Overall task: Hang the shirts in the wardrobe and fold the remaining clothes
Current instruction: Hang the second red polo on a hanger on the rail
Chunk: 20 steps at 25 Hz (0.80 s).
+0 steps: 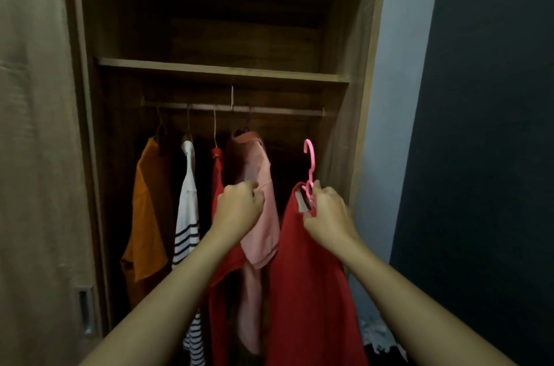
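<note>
Head view: the right hand [326, 215] pinches the neck of the pink hanger [310, 169], fingers closed tight just where it enters the collar of the red shirt [308, 281]. The shirt hangs from the grip toward 6 o'clock, its long axis running 12 to 6. The hook stands up toward 12 o'clock from the grip, its opening turned to 9 o'clock. The rail [287, 111] runs 9 to 3 inside the wardrobe [221, 70], above the hook at about 11 o'clock and apart from it. A bare stretch of it shows between the pink shirt [259, 215] and the rail's 3 o'clock end. The left hand [238, 209], at 9 o'clock of the right, has its fingers curled on the pink shirt's front edge. The right hand is the nearer to the bare stretch, so the lift probably falls to it.
</note>
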Motion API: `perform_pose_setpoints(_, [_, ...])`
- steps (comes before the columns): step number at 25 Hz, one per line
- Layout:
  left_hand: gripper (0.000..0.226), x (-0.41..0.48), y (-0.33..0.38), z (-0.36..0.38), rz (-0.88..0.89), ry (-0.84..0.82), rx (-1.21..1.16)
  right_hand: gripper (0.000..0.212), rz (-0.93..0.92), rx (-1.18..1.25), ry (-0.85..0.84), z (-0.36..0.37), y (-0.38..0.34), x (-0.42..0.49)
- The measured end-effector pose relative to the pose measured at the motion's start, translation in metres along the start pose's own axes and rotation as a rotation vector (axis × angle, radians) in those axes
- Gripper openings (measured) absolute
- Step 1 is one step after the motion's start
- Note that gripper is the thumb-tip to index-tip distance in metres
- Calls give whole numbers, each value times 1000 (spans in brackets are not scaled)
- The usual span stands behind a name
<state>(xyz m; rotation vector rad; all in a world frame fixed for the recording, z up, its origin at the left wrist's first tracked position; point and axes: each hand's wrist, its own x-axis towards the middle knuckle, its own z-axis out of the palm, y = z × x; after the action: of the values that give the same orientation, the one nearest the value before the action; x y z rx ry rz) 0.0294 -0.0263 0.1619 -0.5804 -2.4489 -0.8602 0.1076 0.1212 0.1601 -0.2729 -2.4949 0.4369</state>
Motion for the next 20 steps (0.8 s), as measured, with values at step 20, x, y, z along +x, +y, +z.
perform_pose_setpoints(20, [80, 141, -53, 125, 114, 106, 35, 55, -34, -581, 53, 81, 11, 196])
